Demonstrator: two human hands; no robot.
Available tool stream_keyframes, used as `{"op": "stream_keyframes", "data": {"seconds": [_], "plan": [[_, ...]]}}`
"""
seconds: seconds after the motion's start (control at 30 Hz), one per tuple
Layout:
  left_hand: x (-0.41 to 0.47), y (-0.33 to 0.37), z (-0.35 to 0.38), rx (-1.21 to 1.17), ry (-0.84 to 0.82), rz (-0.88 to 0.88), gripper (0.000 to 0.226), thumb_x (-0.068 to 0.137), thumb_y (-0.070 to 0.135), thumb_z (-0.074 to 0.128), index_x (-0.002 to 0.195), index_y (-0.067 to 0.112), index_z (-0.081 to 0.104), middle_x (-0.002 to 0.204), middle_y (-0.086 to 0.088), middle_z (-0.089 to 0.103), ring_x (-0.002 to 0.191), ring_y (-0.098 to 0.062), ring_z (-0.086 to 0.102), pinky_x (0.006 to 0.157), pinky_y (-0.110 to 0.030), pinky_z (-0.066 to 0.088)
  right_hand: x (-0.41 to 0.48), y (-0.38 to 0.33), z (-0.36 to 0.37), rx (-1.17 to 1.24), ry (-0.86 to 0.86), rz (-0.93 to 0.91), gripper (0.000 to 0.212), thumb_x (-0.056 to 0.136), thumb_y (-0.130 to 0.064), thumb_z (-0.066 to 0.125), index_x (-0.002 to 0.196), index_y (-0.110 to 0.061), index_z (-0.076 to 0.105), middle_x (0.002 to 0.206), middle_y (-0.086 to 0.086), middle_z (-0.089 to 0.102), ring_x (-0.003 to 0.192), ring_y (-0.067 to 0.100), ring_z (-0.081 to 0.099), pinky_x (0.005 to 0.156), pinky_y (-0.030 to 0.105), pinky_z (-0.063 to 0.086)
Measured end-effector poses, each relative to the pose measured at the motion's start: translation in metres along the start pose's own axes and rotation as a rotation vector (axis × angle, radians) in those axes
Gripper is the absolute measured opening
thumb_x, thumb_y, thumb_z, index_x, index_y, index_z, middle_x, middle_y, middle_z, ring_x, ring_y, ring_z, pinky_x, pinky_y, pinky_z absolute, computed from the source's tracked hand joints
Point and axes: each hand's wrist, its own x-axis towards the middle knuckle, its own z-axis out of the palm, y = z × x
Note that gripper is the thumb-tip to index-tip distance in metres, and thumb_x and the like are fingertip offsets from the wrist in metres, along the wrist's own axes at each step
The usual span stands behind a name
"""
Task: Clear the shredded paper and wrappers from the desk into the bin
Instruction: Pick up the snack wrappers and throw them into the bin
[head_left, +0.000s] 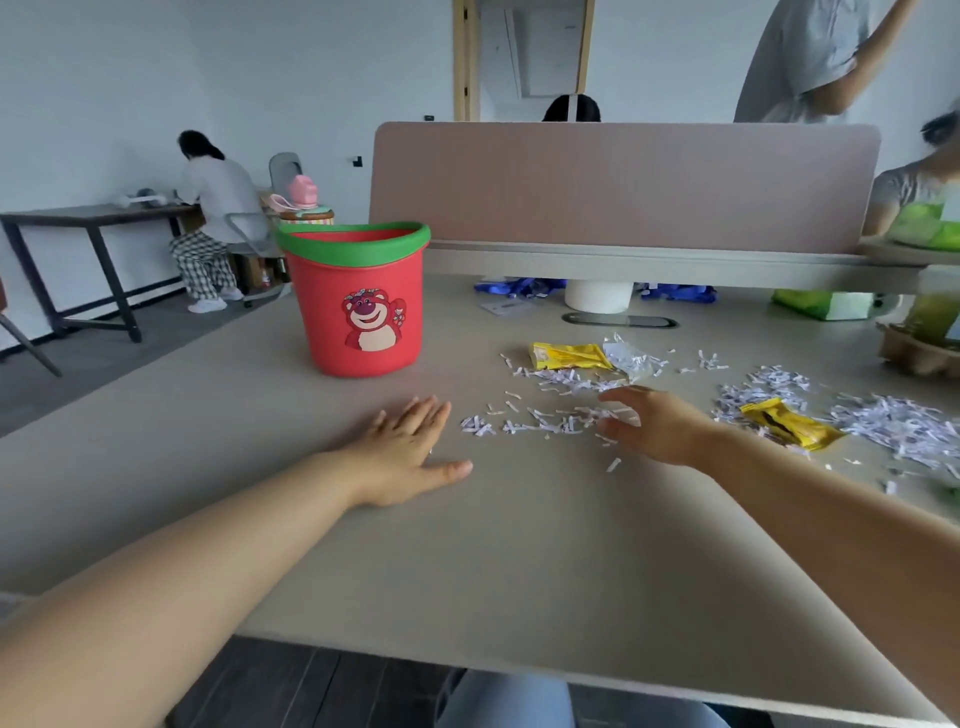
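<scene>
White shredded paper (550, 423) strewn across desk (467, 561)

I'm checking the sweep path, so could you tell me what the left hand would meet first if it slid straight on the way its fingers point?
Probably the red bin: the left hand lies flat on the desk, fingers aimed just right of its base, bare desk between. Depth is unclear, so it might slip past.

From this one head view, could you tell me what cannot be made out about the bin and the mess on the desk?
- Inside of the red bin: hidden by its own wall.
- How far the shredded paper spreads right: cut off by the frame edge.
- Print on the yellow wrappers: too small.
- Whether the right hand holds scraps: fingers blurred.
- Items under the divider: partly hidden by its shelf.
</scene>
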Motion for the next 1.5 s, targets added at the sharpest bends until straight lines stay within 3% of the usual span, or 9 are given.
{"op": "stream_keyframes", "data": {"seconds": [0.27, 0.43, 0.63, 0.77, 0.9, 1.1, 1.3, 1.4, 1.5], "plan": [[0.083, 0.074, -0.009, -0.059, -0.001, 0.086, 0.083, 0.081, 0.071, 0.019, 0.141, 0.028, -0.019, 0.155, -0.002, -0.017, 0.142, -0.026, -0.015, 0.116, -0.051, -0.003, -0.043, 0.021, -0.023, -0.015, 0.167, -0.032, 0.042, 0.089, -0.037, 0.049, 0.129, -0.023, 0.044, 0.137, 0.004, 0.049, 0.122, 0.023, 0.048, 0.097, 0.031, 0.038], [0.114, 0.126, -0.007, -0.067, 0.023, 0.314, 0.082, 0.082, 0.071, 0.019, 0.14, 0.027, -0.021, 0.155, 0.0, -0.016, 0.143, -0.018, -0.012, 0.118, -0.043, 0.001, -0.086, 0.078, -0.054, 0.005, 0.332, 0.163, 0.036, 0.087, -0.032, 0.054, 0.121, -0.02, 0.052, 0.123, 0.011, 0.061, 0.106, 0.03, 0.058, 0.088, 0.032, 0.043], [0.129, 0.186, -0.006, -0.078, 0.0, 0.432, 0.079, 0.084, 0.067, 0.021, 0.142, 0.028, -0.016, 0.156, 0.0, -0.01, 0.143, -0.017, -0.008, 0.117, -0.041, 0.0, -0.137, 0.137, -0.075, -0.066, 0.451, 0.443, 0.043, 0.086, -0.04, 0.051, 0.125, -0.021, 0.048, 0.133, 0.008, 0.054, 0.119, 0.03, 0.051, 0.099, 0.038, 0.04], [0.127, 0.218, -0.01, -0.113, -0.05, 0.545, 0.104, 0.065, 0.083, 0.026, 0.141, 0.028, -0.018, 0.156, -0.002, -0.011, 0.143, -0.019, -0.007, 0.118, -0.042, 0.004, -0.173, 0.158, -0.083, -0.097, 0.198, 0.61, 0.099, 0.057, -0.081, 0.042, 0.14, -0.035, 0.014, 0.155, 0.0, 0.017, 0.142, 0.029, 0.011, 0.113, 0.057, 0.019], [0.12, 0.229, -0.013, -0.08, -0.123, 0.677, 0.138, 0.028, 0.098, 0.028, 0.137, 0.032, -0.025, 0.153, 0.003, -0.023, 0.141, -0.017, -0.019, 0.117, -0.044, -0.001, -0.199, 0.164, -0.071, -0.122, -0.029, 0.608, 0.121, 0.038, -0.085, 0.043, 0.137, -0.045, -0.013, 0.155, -0.006, -0.015, 0.141, 0.025, -0.02, 0.109, 0.066, 0.001], [0.124, 0.239, -0.002, 0.006, -0.086, 0.63, 0.134, 0.03, 0.1, 0.01, 0.138, 0.028, -0.026, 0.153, 0.001, -0.023, 0.141, -0.021, -0.019, 0.116, -0.05, -0.005, -0.164, 0.154, -0.048, -0.221, -0.04, 0.531, 0.102, 0.056, -0.088, 0.032, 0.138, -0.044, -0.01, 0.156, 0.0, -0.011, 0.143, 0.026, -0.011, 0.116, 0.053, 0.001], [0.132, 0.231, -0.005, -0.059, 0.031, 0.494, 0.094, 0.078, 0.072, 0.032, 0.141, 0.026, -0.021, 0.155, -0.002, -0.017, 0.143, -0.02, -0.012, 0.116, -0.046, 0.001, -0.11, 0.131, -0.039, -0.077, 0.014, 0.466, 0.084, 0.074, -0.077, 0.029, 0.141, -0.039, -0.003, 0.157, 0.002, -0.008, 0.144, 0.027, -0.007, 0.116, 0.051, 0.001], [0.135, 0.211, -0.009, -0.025, 0.005, 0.48, 0.119, 0.049, 0.095, 0.008, 0.141, 0.025, -0.021, 0.155, -0.002, -0.015, 0.143, -0.02, -0.011, 0.116, -0.042, 0.002, -0.124, 0.129, -0.057, 0.04, 0.02, 0.369, 0.095, 0.065, -0.079, 0.044, 0.139, -0.045, -0.004, 0.156, -0.002, -0.01, 0.143, 0.024, -0.012, 0.116, 0.054, -0.001], [0.134, 0.204, -0.008, -0.024, -0.005, 0.489, 0.136, 0.026, 0.098, -0.006, 0.141, 0.026, -0.017, 0.156, 0.001, -0.012, 0.143, -0.019, -0.009, 0.115, -0.038, 0.002, -0.162, 0.14, -0.066, -0.099, -0.155, 0.212, 0.116, 0.041, -0.089, 0.049, 0.13, -0.056, -0.018, 0.155, -0.01, -0.016, 0.141, 0.015, -0.021, 0.113, 0.049, -0.006]]}}
